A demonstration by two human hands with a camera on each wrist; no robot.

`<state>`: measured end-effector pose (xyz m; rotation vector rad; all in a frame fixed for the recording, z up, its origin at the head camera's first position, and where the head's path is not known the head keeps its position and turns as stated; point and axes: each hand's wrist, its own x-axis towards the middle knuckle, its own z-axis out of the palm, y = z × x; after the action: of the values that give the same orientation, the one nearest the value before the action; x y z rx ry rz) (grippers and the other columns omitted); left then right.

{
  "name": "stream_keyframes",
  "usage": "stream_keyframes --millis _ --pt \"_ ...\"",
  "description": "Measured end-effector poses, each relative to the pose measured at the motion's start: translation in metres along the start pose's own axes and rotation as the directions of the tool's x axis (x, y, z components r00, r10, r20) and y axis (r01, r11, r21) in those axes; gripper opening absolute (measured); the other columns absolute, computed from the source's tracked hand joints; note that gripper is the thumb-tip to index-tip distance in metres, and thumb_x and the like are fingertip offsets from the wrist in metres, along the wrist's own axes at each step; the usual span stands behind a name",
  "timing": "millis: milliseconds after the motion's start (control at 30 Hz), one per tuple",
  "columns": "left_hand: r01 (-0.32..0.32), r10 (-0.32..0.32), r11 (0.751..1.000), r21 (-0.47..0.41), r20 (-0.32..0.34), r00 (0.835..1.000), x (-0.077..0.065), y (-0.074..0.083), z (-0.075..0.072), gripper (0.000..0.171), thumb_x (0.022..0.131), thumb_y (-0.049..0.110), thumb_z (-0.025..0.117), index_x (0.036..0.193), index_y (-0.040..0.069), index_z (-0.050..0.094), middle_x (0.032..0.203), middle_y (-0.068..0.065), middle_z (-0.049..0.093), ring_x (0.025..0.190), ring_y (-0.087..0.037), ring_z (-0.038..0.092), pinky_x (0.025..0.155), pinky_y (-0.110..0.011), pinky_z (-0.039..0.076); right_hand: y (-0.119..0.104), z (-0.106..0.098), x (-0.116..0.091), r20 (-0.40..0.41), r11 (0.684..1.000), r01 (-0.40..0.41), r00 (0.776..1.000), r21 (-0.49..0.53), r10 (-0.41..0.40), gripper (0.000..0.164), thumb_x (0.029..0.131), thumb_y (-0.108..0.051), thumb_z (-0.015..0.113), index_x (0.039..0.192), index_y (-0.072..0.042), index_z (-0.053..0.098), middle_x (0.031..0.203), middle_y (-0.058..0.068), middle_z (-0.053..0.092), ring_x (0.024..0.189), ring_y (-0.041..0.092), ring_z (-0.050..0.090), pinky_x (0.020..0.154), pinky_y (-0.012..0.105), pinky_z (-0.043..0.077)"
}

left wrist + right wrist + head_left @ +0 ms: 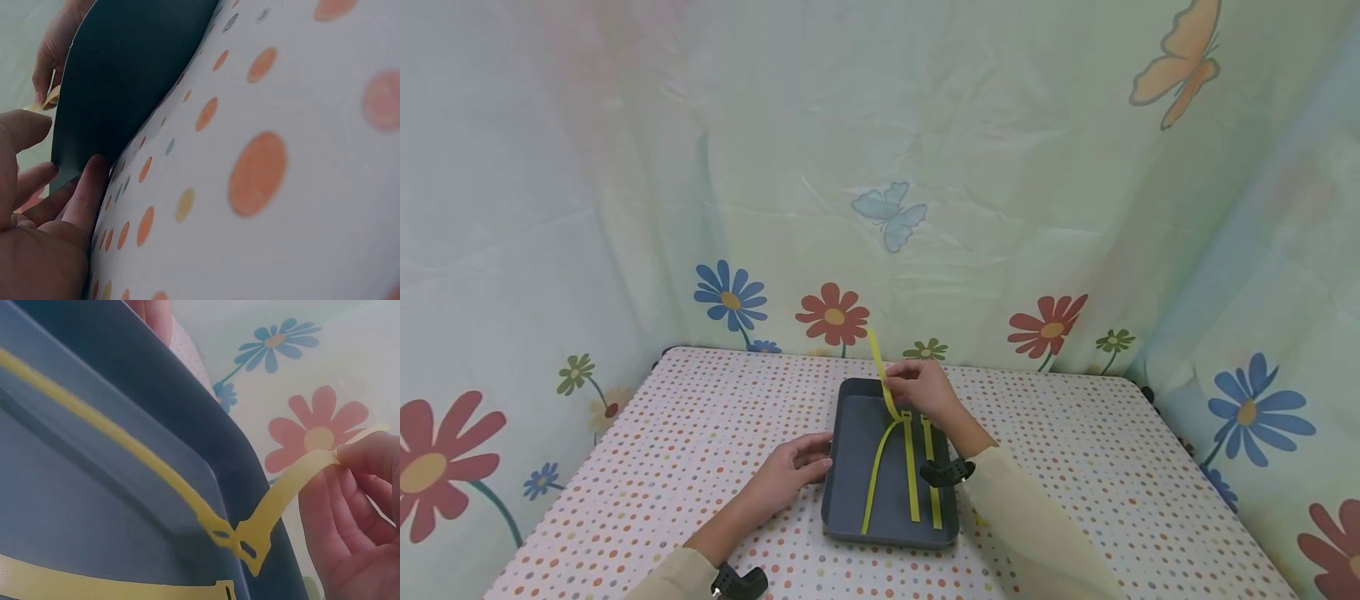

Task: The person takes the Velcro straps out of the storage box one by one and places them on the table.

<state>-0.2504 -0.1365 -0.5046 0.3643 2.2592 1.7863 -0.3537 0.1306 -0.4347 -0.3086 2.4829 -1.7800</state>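
Observation:
My right hand [928, 392] pinches a yellow strap [877, 354] between thumb and fingers above the tray's far end, and its free end points up. In the right wrist view, the slotted head of this held strap [281, 494] meets the slotted head of a second yellow strap [125, 434], which arches down to the tray floor. Two more straps, one in the middle [912, 475] and one at the right [936, 500], lie lengthwise in the grey tray [848, 500]. My left hand [790, 471] touches the tray's left outer wall with its fingertips.
The tray stands on a table [700, 433] with a dotted cover. A small yellow piece [980, 518] shows right of the tray, beside my sleeve. Curtains [775, 167] with printed flowers and butterflies hang behind and at both sides. Black bands [947, 472] circle both wrists.

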Motion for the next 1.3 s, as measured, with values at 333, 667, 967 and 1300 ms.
stream_keyframes --millis 333,667,967,1300 --pt "0.004 -0.004 1.000 -0.002 0.007 1.000 -0.0006 0.0019 0.0001 0.052 0.104 0.025 0.063 0.152 0.008 0.048 0.151 -0.016 0.054 0.136 -0.031 0.057 0.105 -0.033 0.056 0.0053 -0.0015 -0.0008 -0.054 0.999 0.037 0.998 0.031 -0.035 0.024 0.093 -0.010 0.076 0.115 -0.004 0.072 0.098 0.014 0.075 0.070 0.017 0.073 0.072 0.043 0.066" --pt "0.004 -0.004 1.000 -0.002 0.004 1.000 -0.0007 0.0029 0.0005 0.052 0.104 0.025 0.062 0.151 0.010 0.049 0.152 -0.014 0.054 0.137 -0.030 0.057 0.106 -0.033 0.055 0.0061 -0.0017 -0.0016 -0.075 0.996 0.053 0.996 0.066 -0.048 0.028 0.092 -0.010 0.077 0.118 -0.003 0.071 0.098 0.012 0.074 0.073 0.016 0.074 0.076 0.044 0.066" --pt "0.009 -0.009 1.000 -0.011 0.004 1.000 -0.0008 0.0043 -0.0001 0.052 0.104 0.027 0.062 0.151 0.011 0.049 0.151 -0.014 0.054 0.136 -0.029 0.057 0.105 -0.033 0.056 0.0055 -0.0055 -0.0056 -0.083 0.995 0.045 0.996 0.087 -0.038 0.034 0.092 -0.010 0.077 0.125 -0.004 0.071 0.102 0.014 0.075 0.081 0.016 0.075 0.079 0.042 0.066" --pt "-0.007 0.009 0.997 0.078 -0.023 1.000 -0.0025 0.0075 0.0011 0.053 0.103 0.028 0.064 0.151 0.011 0.049 0.151 -0.012 0.054 0.132 -0.029 0.060 0.104 -0.038 0.057 0.0062 -0.0067 -0.0047 -0.089 0.991 0.013 0.996 0.134 -0.001 0.036 0.091 -0.008 0.078 0.126 -0.003 0.071 0.106 0.014 0.075 0.084 0.014 0.075 0.077 0.035 0.066"
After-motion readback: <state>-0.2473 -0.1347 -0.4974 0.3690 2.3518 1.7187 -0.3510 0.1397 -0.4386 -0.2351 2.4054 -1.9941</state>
